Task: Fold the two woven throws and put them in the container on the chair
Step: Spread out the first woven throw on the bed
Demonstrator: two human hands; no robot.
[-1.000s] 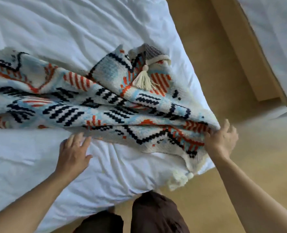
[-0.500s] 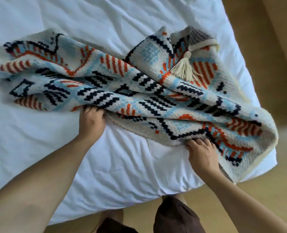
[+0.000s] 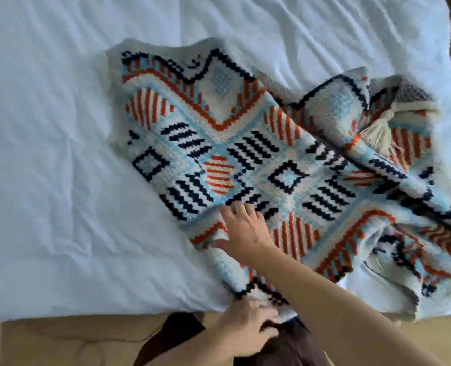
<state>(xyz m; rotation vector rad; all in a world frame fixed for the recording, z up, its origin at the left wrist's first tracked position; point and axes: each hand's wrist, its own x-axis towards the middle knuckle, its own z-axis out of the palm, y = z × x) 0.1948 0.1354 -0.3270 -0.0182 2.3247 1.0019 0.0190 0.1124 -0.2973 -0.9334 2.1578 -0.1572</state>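
The woven throw (image 3: 258, 165), patterned in light blue, orange, navy and cream, lies partly spread and rumpled on the white bed sheet (image 3: 60, 180), its near corner reaching the bed's edge. A cream tassel (image 3: 375, 132) rests on a bunched fold at the right. The right hand (image 3: 245, 231) lies on the throw, fingers extended, thumb at its edge. The left hand (image 3: 248, 331) grips the near corner at the bed edge, fingers curled around the fabric. Below are dark trousers (image 3: 279, 344) and a tan floor (image 3: 60, 339).
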